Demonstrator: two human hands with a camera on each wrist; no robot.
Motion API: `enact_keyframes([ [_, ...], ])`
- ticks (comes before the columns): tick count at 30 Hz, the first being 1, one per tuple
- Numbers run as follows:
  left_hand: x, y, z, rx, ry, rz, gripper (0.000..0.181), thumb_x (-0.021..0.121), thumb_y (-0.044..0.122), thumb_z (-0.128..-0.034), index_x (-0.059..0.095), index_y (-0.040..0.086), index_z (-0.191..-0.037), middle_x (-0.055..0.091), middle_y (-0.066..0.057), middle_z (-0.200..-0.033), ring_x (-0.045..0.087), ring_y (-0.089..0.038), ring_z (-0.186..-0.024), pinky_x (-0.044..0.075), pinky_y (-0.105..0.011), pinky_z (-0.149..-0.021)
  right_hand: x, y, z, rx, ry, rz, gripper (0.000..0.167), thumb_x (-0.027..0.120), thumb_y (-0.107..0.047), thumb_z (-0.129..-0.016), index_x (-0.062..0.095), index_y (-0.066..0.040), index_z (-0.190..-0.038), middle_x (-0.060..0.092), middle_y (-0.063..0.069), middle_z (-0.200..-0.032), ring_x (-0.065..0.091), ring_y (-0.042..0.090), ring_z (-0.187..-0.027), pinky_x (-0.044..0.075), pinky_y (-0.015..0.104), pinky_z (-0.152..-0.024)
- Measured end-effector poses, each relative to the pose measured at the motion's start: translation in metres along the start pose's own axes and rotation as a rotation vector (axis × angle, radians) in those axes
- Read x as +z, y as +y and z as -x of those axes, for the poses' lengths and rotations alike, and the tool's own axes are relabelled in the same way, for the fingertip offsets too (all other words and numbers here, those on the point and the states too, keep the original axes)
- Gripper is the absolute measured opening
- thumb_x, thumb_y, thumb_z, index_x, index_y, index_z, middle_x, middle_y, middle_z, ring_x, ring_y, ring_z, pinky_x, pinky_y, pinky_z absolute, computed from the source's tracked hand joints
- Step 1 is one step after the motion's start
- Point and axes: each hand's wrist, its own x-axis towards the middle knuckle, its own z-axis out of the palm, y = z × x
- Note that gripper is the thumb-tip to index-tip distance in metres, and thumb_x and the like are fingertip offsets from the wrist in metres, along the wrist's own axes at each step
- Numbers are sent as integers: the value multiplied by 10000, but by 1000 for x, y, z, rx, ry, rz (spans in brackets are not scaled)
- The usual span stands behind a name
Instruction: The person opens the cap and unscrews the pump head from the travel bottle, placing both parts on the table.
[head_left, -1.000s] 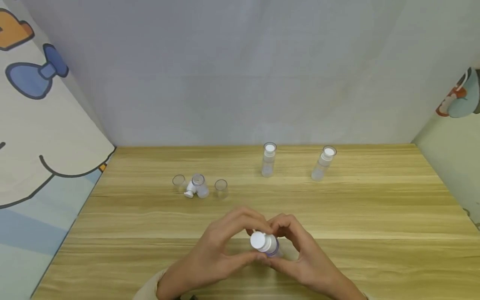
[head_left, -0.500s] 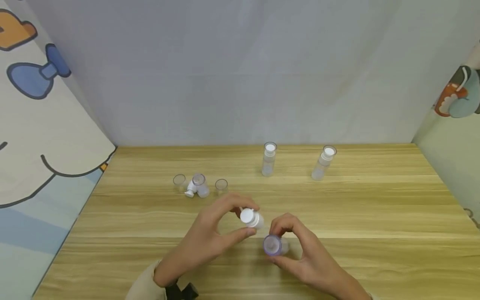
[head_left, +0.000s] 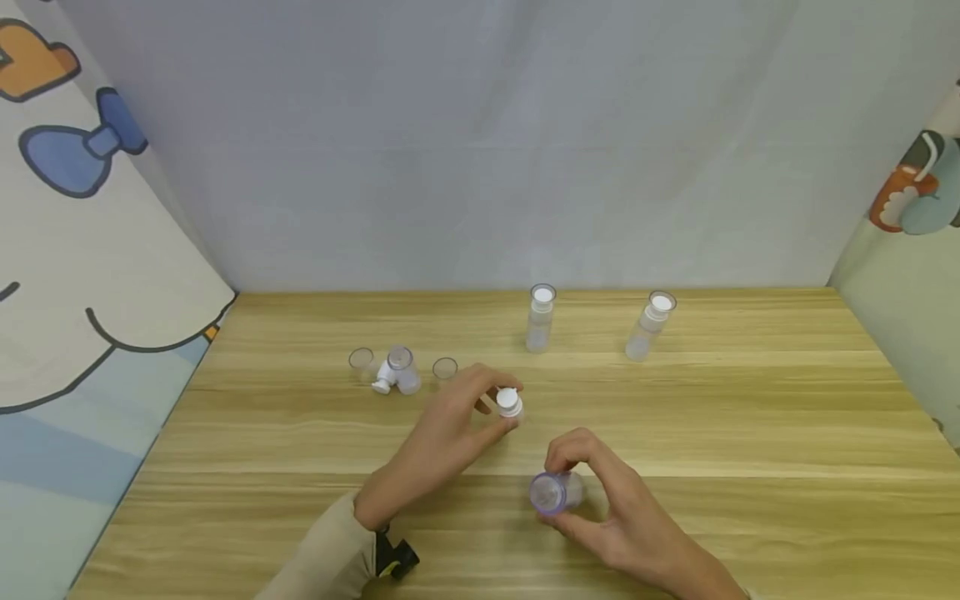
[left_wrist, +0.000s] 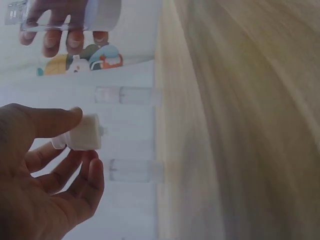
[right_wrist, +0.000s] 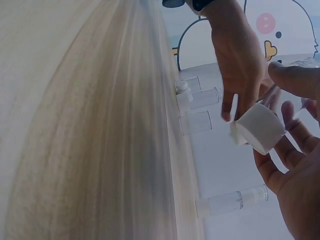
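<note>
In the head view my left hand (head_left: 453, 425) pinches a white pump top (head_left: 508, 404) between thumb and fingers, held above the table. The left wrist view shows the pump top (left_wrist: 84, 132) with a small nub at its lower end. My right hand (head_left: 618, 517) grips a clear bottle (head_left: 549, 494) with a purple rim, its open mouth tilted toward the head camera. In the right wrist view a white base (right_wrist: 262, 129) shows on the bottle. The two hands are apart.
Two capped clear bottles, one at the middle (head_left: 539, 321) and one at the right (head_left: 647, 329), stand near the wooden table's (head_left: 750, 400) back edge. To the left are two clear caps (head_left: 445, 368), (head_left: 361, 358), a clear bottle (head_left: 405, 373) and a white pump top (head_left: 384, 377).
The pump top has come off the bottle in my right hand. My left hand has carried it away toward the back of the table. The right hand stays nearly in place, gripping the bottle.
</note>
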Motion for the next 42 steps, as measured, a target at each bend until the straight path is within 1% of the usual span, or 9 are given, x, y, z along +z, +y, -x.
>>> enact_keyframes([
  [3,10,-5,-5,-38,-11,-8,333,804,71,-905,680,70,-1214,722,-64,-1160,668,-189,-1039,612,-246,-815,-1,0,0,-13,11,-3,533,872,103,-727,550,7,-1140,579,40,-1096,571,128,-1026,500,218,-927],
  [6,17,-10,-11,-63,-6,-54,322,805,55,-895,683,62,-1194,727,-78,-1144,679,-201,-1022,615,-271,-814,-1,1,1,-15,13,-5,546,874,122,-706,549,9,-1131,577,41,-1088,568,126,-1022,500,230,-910],
  [10,23,-15,-16,-100,11,-109,316,804,45,-890,684,64,-1181,720,-74,-1109,682,-214,-1005,592,-297,-833,-2,1,1,-11,10,-10,539,874,120,-714,546,12,-1129,576,41,-1086,566,126,-1021,502,236,-902],
  [15,28,-19,-20,-146,39,-134,327,813,33,-867,694,53,-1171,722,-94,-1103,676,-255,-1009,571,-375,-874,-2,2,2,-3,6,-13,532,873,104,-730,547,6,-1140,582,38,-1094,571,126,-1026,511,234,-915],
  [17,29,-21,-21,-162,46,-137,326,815,30,-865,696,52,-1168,724,-103,-1107,675,-259,-1013,571,-405,-887,-1,2,2,-5,6,-15,536,874,108,-724,549,5,-1139,584,40,-1094,574,128,-1026,512,237,-914],
  [25,31,-26,-26,-215,58,-130,319,796,2,-876,688,42,-1174,721,-126,-1150,667,-277,-1059,565,-435,-925,-2,1,1,-13,8,-23,530,872,115,-720,554,5,-1129,582,45,-1086,568,129,-1021,501,242,-895],
  [33,32,-27,-30,-268,77,-154,312,781,-40,-869,690,34,-1158,721,-135,-1116,667,-286,-1057,573,-443,-935,-1,2,3,-4,1,-33,538,876,110,-722,548,3,-1135,576,43,-1098,568,130,-1028,507,239,-913],
  [38,33,-28,-29,-265,91,-196,290,755,-37,-901,682,34,-1173,709,-143,-1100,665,-298,-1040,581,-445,-911,-1,2,3,-4,1,-32,547,876,118,-713,549,2,-1136,579,42,-1097,569,130,-1027,506,242,-913],
  [42,33,-27,-28,-260,83,-229,328,753,-44,-905,665,32,-1212,699,-155,-1135,661,-301,-1050,587,-430,-896,-1,2,2,2,0,-30,556,878,123,-705,553,-4,-1137,581,40,-1098,570,128,-1028,505,241,-915],
])
